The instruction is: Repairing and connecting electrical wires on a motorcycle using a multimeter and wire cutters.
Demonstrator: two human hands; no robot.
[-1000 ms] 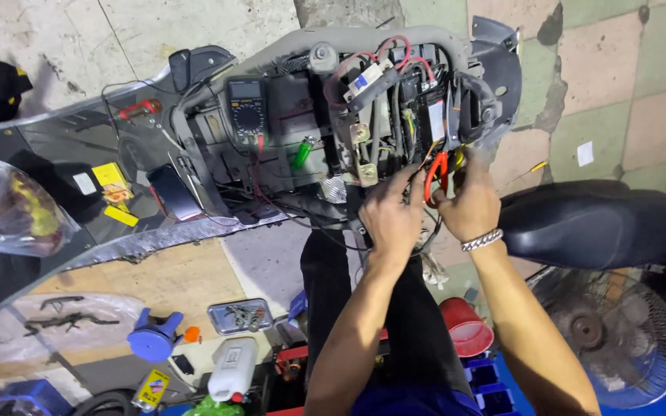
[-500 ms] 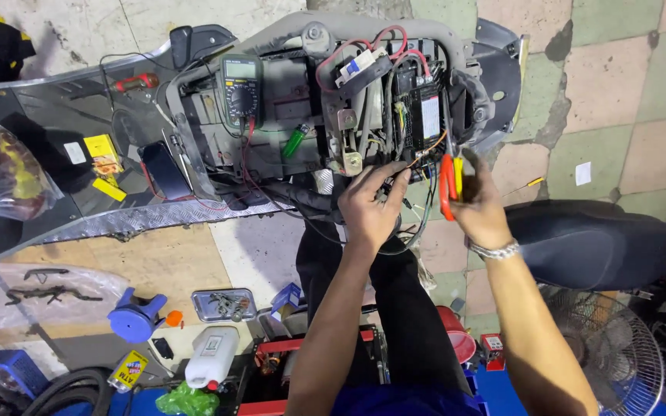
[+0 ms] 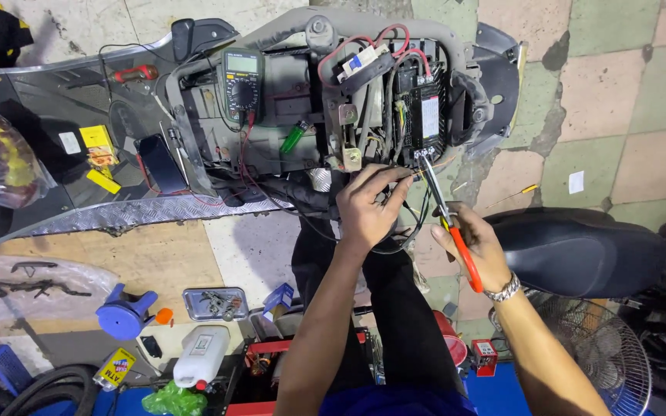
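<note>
A stripped scooter frame [image 3: 302, 85] lies open in front of me, its wiring and a black control box [image 3: 423, 115] exposed. My left hand [image 3: 369, 206] pinches a thin wire just under that box, among black cables. My right hand [image 3: 473, 245] grips red-handled long-nose pliers [image 3: 447, 219], whose tips reach up to the wires at the bottom edge of the box. A multimeter [image 3: 241, 83] with red leads rests on the frame to the left. A green cylindrical part [image 3: 295, 137] sits beside the loom.
A black scooter seat [image 3: 580, 250] lies at right above a floor fan [image 3: 603, 362]. A phone [image 3: 162, 163] and yellow cards rest on the grey panel. Below: a blue cap-shaped part [image 3: 123, 314], a metal tray of screws [image 3: 215, 303], a white bottle [image 3: 200, 356], red toolbox.
My right hand dropped lower and angled the pliers so their tips point up at the box. My left hand moved slightly down and right onto a wire.
</note>
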